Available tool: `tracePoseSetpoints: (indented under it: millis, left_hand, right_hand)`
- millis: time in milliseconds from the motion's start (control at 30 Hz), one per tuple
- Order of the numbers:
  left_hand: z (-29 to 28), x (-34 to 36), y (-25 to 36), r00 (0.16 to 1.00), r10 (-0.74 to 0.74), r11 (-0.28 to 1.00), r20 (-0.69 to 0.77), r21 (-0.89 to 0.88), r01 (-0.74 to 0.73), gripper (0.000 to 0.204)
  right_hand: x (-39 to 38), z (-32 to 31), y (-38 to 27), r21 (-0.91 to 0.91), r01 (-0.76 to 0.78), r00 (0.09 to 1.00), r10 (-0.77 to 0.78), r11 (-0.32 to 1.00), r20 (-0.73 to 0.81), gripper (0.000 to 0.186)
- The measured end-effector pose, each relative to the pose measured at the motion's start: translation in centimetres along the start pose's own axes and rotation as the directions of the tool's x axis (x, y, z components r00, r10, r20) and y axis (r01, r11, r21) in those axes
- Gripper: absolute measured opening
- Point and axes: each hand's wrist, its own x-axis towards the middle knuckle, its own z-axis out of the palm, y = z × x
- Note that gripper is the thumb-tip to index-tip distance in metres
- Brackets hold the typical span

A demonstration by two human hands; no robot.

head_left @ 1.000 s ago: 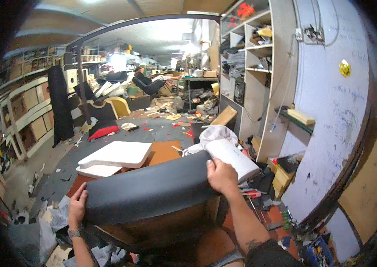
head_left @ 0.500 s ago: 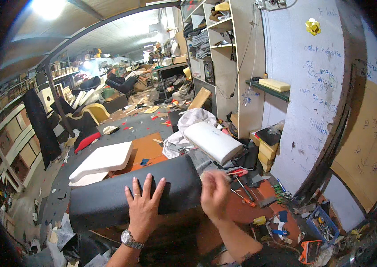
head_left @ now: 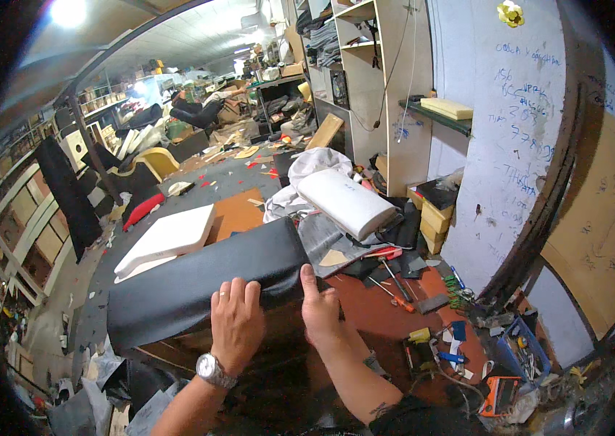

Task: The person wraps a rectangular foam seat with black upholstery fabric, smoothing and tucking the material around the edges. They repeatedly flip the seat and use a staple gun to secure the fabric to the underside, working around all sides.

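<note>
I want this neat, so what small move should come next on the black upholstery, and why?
Probably draw the black upholstery smooth toward you: it looks rippled between your left hand, bent over its near edge, and your right hand, near its right end.

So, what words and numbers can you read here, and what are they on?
Wall: blue handwritten letters and numbers; I won't copy them out.
Board: marks too faint to read.
White cushion: tiny dark marks, too small to read.
Black cover: none that I can see.
</note>
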Motion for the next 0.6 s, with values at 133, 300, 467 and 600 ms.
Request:
tracePoseSetpoints:
  millis: [133, 300, 467, 600]
  left_hand:
    - [2.0, 2.6, -3.0, 0.997, 0.014, 0.99, 0.079, -0.142, -0.003, 0.033]
    - [6.0, 7.9, -6.7, 0.987, 0.004, 1.0, 0.162, -0.004, -0.003, 0.043]
    - [9.7, 10.4, -9.5, 0.982, 0.023, 1.0, 0.19, 0.01, -0.025, 0.053]
    - [13.0, 10.9, -11.5, 0.978, 0.041, 0.998, 0.204, 0.033, -0.048, 0.056]
  right_hand:
    - [2.3, 2.2, 0.0, -0.179, 0.183, 0.981, -0.192, 0.967, -0.037, 0.078]
    - [9.2, 4.7, 2.0, -0.196, 0.392, 0.92, -0.384, 0.899, 0.081, 0.077]
    - [14.7, 7.4, 3.8, -0.126, 0.5, 0.865, -0.487, 0.857, 0.118, 0.074]
    - [16.9, 8.4, 5.2, -0.069, 0.583, 0.812, -0.577, 0.809, 0.091, 0.067]
